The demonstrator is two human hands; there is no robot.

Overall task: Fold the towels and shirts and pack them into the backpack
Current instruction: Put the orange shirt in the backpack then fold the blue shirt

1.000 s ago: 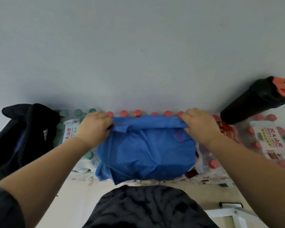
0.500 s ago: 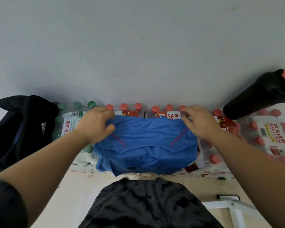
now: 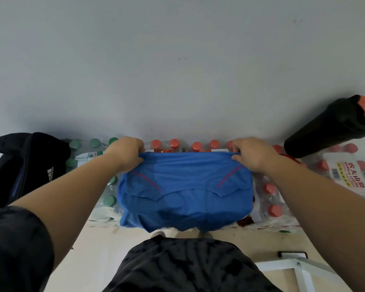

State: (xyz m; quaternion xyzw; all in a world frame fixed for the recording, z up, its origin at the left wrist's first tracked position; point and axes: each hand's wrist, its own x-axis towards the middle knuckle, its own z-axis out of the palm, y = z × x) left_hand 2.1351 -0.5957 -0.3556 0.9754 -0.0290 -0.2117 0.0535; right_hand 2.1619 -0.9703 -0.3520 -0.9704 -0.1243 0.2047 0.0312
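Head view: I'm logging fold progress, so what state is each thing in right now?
blue shirt: partly folded, lying on packs of bottles
left hand: grip shut on the shirt's far edge
right hand: same
black backpack: at left, shirt not yet inside
black shaker bottle: lid on

"NONGFU SPRING" on bottle-pack label [image 3: 346, 178]

Folded blue shirt [image 3: 184, 194], backpack [image 3: 19, 165] leftward
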